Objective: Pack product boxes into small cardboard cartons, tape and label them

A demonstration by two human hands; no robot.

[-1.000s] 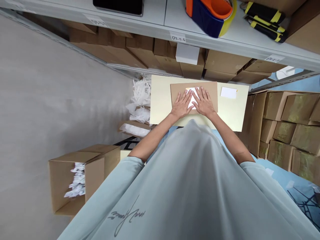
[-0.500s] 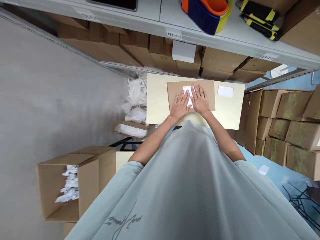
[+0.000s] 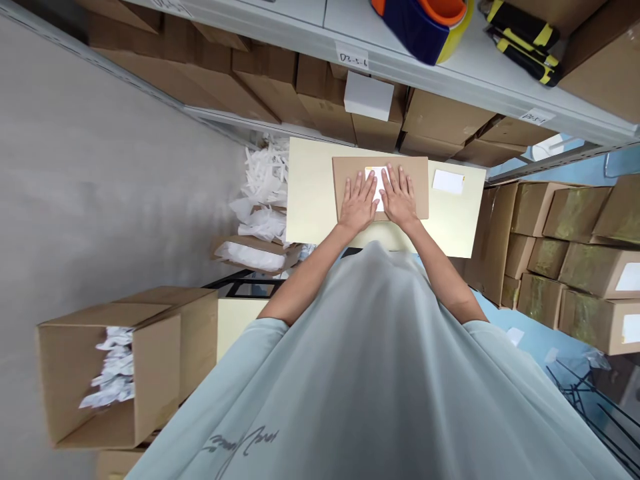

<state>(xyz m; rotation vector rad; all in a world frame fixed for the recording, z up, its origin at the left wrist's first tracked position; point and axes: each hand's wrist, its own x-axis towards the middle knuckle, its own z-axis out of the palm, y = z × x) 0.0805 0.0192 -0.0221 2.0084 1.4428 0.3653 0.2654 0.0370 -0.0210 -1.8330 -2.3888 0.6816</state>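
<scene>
A flat brown cardboard parcel (image 3: 417, 187) lies on a pale yellow table (image 3: 313, 193). A white label (image 3: 379, 181) sits on top of the parcel. My left hand (image 3: 357, 200) and my right hand (image 3: 400, 198) lie flat side by side on the parcel. Their fingers are spread and press on the label, covering most of it. Neither hand grips anything.
A second white label (image 3: 448, 181) lies on the table to the right. A shelf above holds a tape dispenser (image 3: 423, 20) and yellow-black tools (image 3: 523, 37). Cardboard boxes (image 3: 575, 253) are stacked at right. An open box with white packing (image 3: 117, 373) stands at left.
Both hands have stayed flat on the label, shifting only slightly. The view has drifted a little, so the table and boxes sit further left in the picture.
</scene>
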